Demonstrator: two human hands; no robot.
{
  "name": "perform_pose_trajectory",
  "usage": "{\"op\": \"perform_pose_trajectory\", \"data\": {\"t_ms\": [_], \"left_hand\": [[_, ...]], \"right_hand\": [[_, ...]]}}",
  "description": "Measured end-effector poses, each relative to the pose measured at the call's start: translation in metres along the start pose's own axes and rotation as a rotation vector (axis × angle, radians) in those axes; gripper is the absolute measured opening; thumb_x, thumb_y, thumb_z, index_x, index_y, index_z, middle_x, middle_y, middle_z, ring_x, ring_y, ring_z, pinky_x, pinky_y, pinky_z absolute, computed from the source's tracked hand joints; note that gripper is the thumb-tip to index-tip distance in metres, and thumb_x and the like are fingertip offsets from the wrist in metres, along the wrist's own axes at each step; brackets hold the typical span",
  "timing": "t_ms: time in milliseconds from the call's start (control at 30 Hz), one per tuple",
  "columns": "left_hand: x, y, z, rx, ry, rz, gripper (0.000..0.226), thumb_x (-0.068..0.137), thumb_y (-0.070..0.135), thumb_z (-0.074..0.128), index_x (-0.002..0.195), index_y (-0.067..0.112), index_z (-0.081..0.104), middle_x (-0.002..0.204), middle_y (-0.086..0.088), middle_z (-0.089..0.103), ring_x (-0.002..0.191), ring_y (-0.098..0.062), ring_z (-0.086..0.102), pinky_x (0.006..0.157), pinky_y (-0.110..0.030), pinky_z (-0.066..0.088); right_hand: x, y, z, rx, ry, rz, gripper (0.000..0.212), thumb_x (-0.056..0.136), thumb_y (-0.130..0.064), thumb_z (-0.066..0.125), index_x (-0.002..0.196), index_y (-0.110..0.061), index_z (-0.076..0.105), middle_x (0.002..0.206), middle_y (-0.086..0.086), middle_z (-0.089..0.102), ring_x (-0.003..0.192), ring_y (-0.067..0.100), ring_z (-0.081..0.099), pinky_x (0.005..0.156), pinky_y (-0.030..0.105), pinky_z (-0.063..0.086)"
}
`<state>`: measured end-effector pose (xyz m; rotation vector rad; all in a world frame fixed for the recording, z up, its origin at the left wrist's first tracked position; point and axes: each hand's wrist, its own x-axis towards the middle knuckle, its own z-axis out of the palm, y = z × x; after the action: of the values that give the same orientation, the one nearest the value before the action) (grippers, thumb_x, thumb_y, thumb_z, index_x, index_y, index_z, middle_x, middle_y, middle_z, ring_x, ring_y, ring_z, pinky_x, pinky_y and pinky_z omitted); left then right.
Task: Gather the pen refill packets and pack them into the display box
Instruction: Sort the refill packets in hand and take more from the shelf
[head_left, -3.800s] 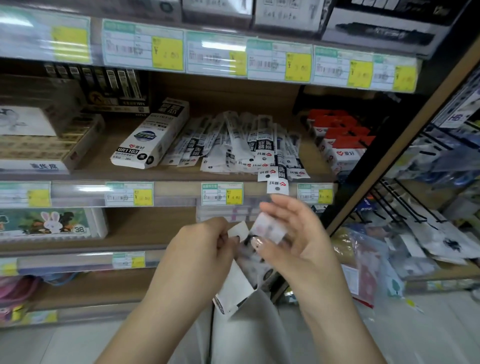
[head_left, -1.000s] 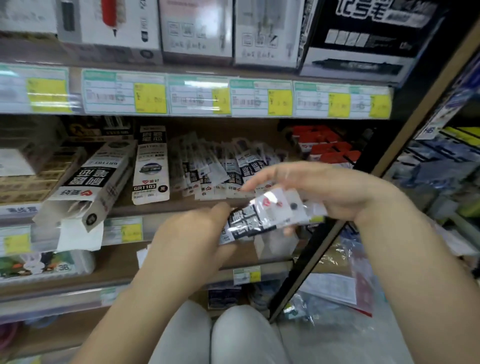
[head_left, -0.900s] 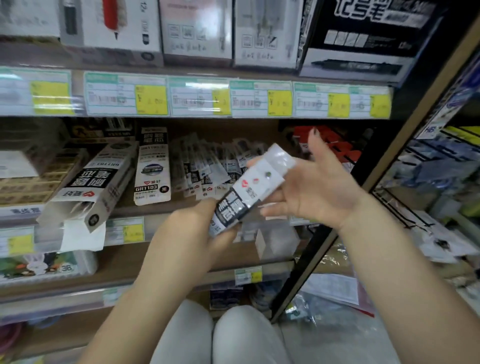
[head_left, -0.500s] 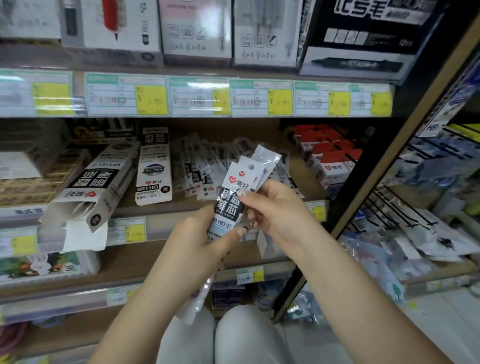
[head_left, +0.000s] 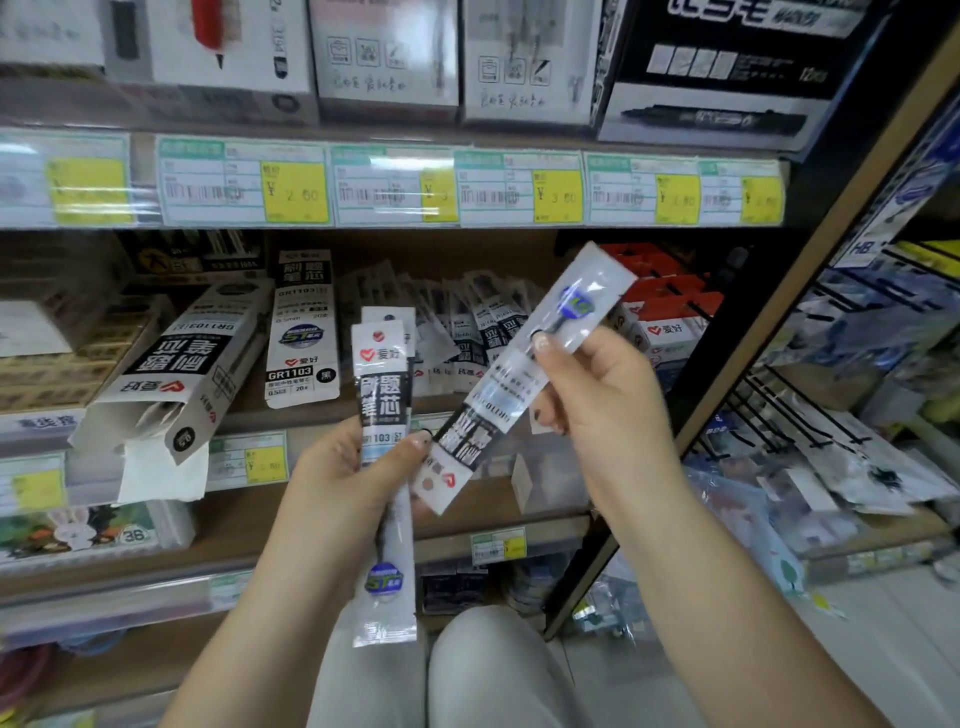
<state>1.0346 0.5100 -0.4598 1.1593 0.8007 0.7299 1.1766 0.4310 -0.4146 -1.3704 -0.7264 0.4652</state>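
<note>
Refill packets (head_left: 385, 400) in both hands (head_left: 597, 410)

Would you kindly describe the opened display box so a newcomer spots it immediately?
Find the middle shelf under the row of yellow price tags. Left of the loose refill packets lie two black-and-white cartons. The display box is the left, slanted one, its end flap hanging open over the shelf edge, unlike the closed carton.
</note>
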Motion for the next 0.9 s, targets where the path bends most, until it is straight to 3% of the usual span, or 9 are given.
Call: {"op": "perform_pose_trajectory", "data": {"t_ms": [133, 267, 367, 500, 567, 667, 833, 900], "left_hand": [[0.008, -0.004, -0.01, -0.003, 0.033, -0.016, 0.004, 0.089, 0.01, 0.058, 0.092, 0.009, 0.062, 0.077, -0.011, 0.074, 0.061, -0.019, 0.071, 0.048, -0.022, 0.054], [0.008, -0.008, -0.012, -0.007, 0.026, 0.005, 0.01, 0.09, 0.011, 0.058, 0.08, 0.009, 0.056, 0.058, -0.004, 0.062, 0.038, -0.013, 0.051, 0.04, -0.023, 0.046], [0.005, -0.009, -0.004, -0.065, 0.025, -0.032, 0.018, 0.092, 0.014, 0.055, 0.076, 0.008, 0.049, 0.056, -0.003, 0.049, 0.036, -0.011, 0.039, 0.037, -0.021, 0.04], [0.001, -0.01, 0.016, -0.318, 0.061, -0.125, 0.023, 0.098, 0.024, 0.044, 0.082, 0.008, 0.05, 0.06, -0.007, 0.052, 0.041, -0.015, 0.043, 0.039, -0.024, 0.041], [0.002, -0.01, 0.021, -0.337, 0.115, -0.087, 0.033, 0.097, 0.035, 0.043, 0.079, 0.009, 0.053, 0.058, -0.006, 0.054, 0.042, -0.016, 0.044, 0.043, -0.026, 0.041], [0.004, -0.008, 0.024, -0.34, 0.15, -0.007, 0.037, 0.09, 0.048, 0.052, 0.081, 0.013, 0.059, 0.064, -0.006, 0.059, 0.048, -0.017, 0.052, 0.052, -0.029, 0.044], [0.002, 0.0, 0.024, -0.217, 0.24, 0.046, 0.02, 0.09, 0.031, 0.06, 0.077, 0.017, 0.054, 0.064, -0.002, 0.067, 0.065, -0.021, 0.065, 0.068, -0.04, 0.052], [0.006, 0.002, 0.016, -0.16, 0.267, 0.057, 0.02, 0.09, 0.029, 0.06, 0.076, 0.018, 0.051, 0.061, 0.002, 0.064, 0.062, -0.016, 0.062, 0.066, -0.036, 0.05]], "right_hand": [[-0.004, -0.014, -0.007, 0.041, 0.151, -0.111, 0.022, 0.092, -0.009, 0.054, 0.073, -0.02, 0.055, 0.048, -0.004, 0.053, 0.042, 0.011, 0.045, 0.047, 0.026, 0.036], [-0.008, -0.024, -0.008, 0.204, 0.272, -0.126, 0.022, 0.092, -0.007, 0.054, 0.072, -0.017, 0.052, 0.046, -0.007, 0.056, 0.043, 0.007, 0.051, 0.049, 0.025, 0.041], [-0.017, -0.022, 0.0, 0.512, 0.245, 0.032, 0.017, 0.092, -0.007, 0.052, 0.075, -0.009, 0.055, 0.054, -0.003, 0.065, 0.053, 0.008, 0.065, 0.05, 0.019, 0.05], [-0.029, -0.001, 0.022, 0.863, 0.236, 0.354, 0.01, 0.092, -0.008, 0.05, 0.089, -0.005, 0.059, 0.078, 0.01, 0.074, 0.069, 0.015, 0.072, 0.058, 0.022, 0.057], [-0.034, 0.013, 0.036, 0.85, 0.253, 0.413, 0.011, 0.093, -0.008, 0.051, 0.094, -0.002, 0.06, 0.081, 0.011, 0.073, 0.072, 0.015, 0.071, 0.061, 0.024, 0.058], [-0.044, 0.036, 0.054, 0.611, 0.301, 0.37, 0.008, 0.089, -0.011, 0.058, 0.092, -0.012, 0.066, 0.085, 0.008, 0.073, 0.072, 0.015, 0.068, 0.064, 0.03, 0.054], [-0.059, 0.05, 0.064, 0.514, 0.237, 0.359, 0.016, 0.084, -0.013, 0.066, 0.1, -0.013, 0.066, 0.09, 0.001, 0.075, 0.085, 0.018, 0.07, 0.077, 0.035, 0.054], [-0.052, 0.054, 0.048, 0.44, 0.235, 0.372, 0.007, 0.086, -0.021, 0.063, 0.093, -0.02, 0.066, 0.086, -0.005, 0.073, 0.083, 0.014, 0.067, 0.079, 0.036, 0.048]]}}
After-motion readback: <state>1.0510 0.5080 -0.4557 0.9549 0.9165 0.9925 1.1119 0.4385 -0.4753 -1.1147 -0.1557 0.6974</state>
